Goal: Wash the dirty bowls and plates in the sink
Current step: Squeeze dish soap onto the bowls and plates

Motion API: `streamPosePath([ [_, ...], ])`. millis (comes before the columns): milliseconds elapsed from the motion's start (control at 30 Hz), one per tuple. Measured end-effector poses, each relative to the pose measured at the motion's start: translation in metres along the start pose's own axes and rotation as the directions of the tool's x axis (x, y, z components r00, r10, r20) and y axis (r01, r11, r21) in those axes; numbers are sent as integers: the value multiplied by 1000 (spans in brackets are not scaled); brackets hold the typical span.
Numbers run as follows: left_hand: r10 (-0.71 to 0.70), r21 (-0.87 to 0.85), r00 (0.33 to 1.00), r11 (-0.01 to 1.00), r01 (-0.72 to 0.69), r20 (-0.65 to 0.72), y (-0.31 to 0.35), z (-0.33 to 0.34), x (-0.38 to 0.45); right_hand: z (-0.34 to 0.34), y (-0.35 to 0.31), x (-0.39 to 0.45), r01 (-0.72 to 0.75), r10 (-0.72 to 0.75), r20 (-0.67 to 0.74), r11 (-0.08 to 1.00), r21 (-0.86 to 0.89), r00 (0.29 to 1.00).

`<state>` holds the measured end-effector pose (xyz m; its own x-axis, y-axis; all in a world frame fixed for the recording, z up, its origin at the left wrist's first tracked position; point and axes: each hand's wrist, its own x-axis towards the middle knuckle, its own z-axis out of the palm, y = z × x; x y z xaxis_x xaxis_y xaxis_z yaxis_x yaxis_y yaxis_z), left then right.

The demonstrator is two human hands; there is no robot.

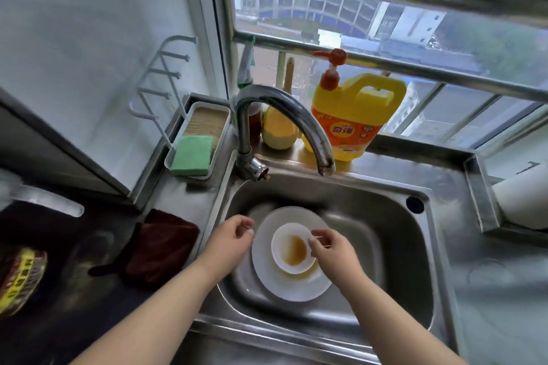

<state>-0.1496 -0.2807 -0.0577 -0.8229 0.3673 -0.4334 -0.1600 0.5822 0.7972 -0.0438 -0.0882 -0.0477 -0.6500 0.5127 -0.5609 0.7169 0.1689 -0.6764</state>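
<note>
A stainless-steel sink (370,216) fills the middle of the view, and both bare forearms reach down into its basin. Under the hands lies a round white plate (284,287), flat on the sink floor and smeared with brown sauce. On that plate sits a small white bowl (292,249) holding a brown puddle. The right hand (332,249) pinches the bowl's right rim between thumb and curled fingers. The left hand (234,235) hovers just left of the bowl, above the plate's left edge, fingers loosely curled and holding nothing; whether it touches the plate cannot be told through the blur. Beyond the hands, a curved chrome tap (284,118) arches over the basin. Behind it stands a yellow detergent jug with a red pump (353,115). Left of the tap, a green sponge (192,155) rests in a white tray (221,123).
</note>
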Motion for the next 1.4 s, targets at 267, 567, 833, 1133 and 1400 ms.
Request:
streamPosePath([
  [267, -114, -307, 965, 951, 37, -235, 13, -48, -1, 29, -56, -17, 157, -156, 119, 988, -4, 981],
  [567, -517, -774, 831, 606, 183, -208, 17, -101, 74, 54, -81, -23, 272, -263, 255, 962, -1, 931],
  [833, -481, -828, 832, 559, 49, -276, 16, -97, 86, 47, -62, -21, 216, -207, 286, 976, 1, 936],
  [1133, -270, -880, 963, 455, 137, 11, 28, -53, -21, 46, -83, -15, 47, -252, 398, 888, 457, 882],
  [1400, -217, -571, 897, 708, 416, 385, 35, 16, -49, 19, -24, -13, -355, -236, 551, 555, 753, 800],
])
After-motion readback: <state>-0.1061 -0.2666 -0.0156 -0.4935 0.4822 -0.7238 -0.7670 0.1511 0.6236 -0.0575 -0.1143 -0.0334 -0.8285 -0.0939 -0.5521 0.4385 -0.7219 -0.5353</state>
